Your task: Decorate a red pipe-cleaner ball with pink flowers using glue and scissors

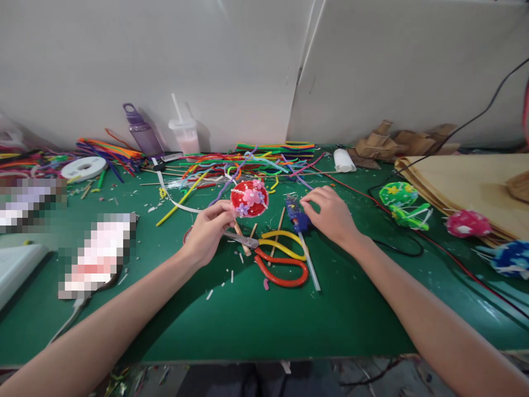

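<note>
My left hand (210, 230) pinches a small red round ornament (249, 199) between thumb and fingers and holds it up over the table. It looks fuzzy, with pink and lilac flowers and white beads. My right hand (328, 212) is beside a blue glue gun (296, 214), from which a translucent glue stick (309, 262) sticks out toward me. Its thumb and fingertips are drawn together near the gun; whatever they pinch, if anything, is too small to see. Scissors (285, 256) with yellow and red handles lie between my hands, the blades partly behind my left hand.
Tangled pipe cleaners (248, 165) lie along the back, near a purple bottle (142, 132) and a lidded cup (185, 137). Fuzzy ornaments, one green (400, 204), one pink (469, 223), one blue (508, 258), rest at right. A red cable (450, 256) crosses there. A white spool (85, 168) is far left.
</note>
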`<move>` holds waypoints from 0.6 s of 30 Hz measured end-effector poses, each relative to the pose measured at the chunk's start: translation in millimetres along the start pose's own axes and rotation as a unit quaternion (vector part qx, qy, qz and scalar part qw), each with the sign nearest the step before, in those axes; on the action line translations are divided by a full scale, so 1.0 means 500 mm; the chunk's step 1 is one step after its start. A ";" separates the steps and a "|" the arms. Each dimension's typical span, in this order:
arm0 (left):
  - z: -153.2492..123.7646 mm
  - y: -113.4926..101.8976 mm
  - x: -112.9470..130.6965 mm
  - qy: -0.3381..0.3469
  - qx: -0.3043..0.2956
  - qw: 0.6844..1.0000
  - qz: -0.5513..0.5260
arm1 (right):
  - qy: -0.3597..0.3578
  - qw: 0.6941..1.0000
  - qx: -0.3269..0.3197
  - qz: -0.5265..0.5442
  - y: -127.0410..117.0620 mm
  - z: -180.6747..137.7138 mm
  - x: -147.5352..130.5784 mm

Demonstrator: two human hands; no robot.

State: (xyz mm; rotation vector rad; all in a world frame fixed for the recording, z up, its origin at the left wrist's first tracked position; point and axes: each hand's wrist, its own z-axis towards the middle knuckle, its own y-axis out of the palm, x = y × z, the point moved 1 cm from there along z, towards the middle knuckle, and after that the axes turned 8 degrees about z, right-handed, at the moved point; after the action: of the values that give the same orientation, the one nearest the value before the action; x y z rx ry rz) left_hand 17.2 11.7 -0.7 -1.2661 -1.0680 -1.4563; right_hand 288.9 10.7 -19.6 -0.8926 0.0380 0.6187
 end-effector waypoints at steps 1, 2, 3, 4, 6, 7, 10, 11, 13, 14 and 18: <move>0.001 -0.001 -0.001 0.004 0.004 1.000 0.011 | 0.001 1.000 0.003 -0.002 -0.002 0.000 0.000; 0.003 -0.003 -0.001 0.010 0.009 1.000 0.025 | 0.003 1.000 0.007 -0.002 -0.005 0.001 -0.002; 0.005 -0.005 -0.002 0.018 0.016 0.999 0.041 | 0.003 1.000 0.010 0.002 -0.007 0.002 -0.005; 0.007 -0.008 -0.003 0.027 0.024 0.998 0.057 | 0.000 1.000 0.011 0.009 -0.009 0.002 -0.009; 0.014 -0.014 -0.003 0.042 0.041 0.995 0.078 | -0.015 0.999 0.010 0.029 -0.011 0.003 -0.021; 0.017 -0.017 -0.003 0.043 0.050 0.995 0.078 | -0.025 0.999 0.006 0.039 -0.012 0.003 -0.028; 0.027 -0.026 -0.001 0.019 0.083 0.995 0.042 | -0.051 0.996 -0.021 0.063 -0.011 0.001 -0.054; 0.030 -0.029 -0.001 0.008 0.093 0.995 0.028 | -0.059 0.995 -0.036 0.067 -0.009 0.000 -0.064; 0.033 -0.034 -0.002 0.000 0.105 0.994 0.016 | -0.078 0.992 -0.062 0.072 -0.007 -0.002 -0.081; 0.035 -0.036 -0.003 0.003 0.106 0.994 0.021 | -0.090 0.991 -0.074 0.073 -0.006 -0.003 -0.089; 0.040 -0.045 -0.010 0.059 0.103 0.986 0.118 | -0.127 0.982 -0.113 0.077 -0.001 -0.001 -0.109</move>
State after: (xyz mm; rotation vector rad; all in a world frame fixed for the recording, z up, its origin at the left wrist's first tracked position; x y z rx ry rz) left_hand -0.2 36.3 -4.8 -1.1047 -0.9298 -1.1950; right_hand 244.1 -16.6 -4.2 -1.0301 -0.1993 0.8903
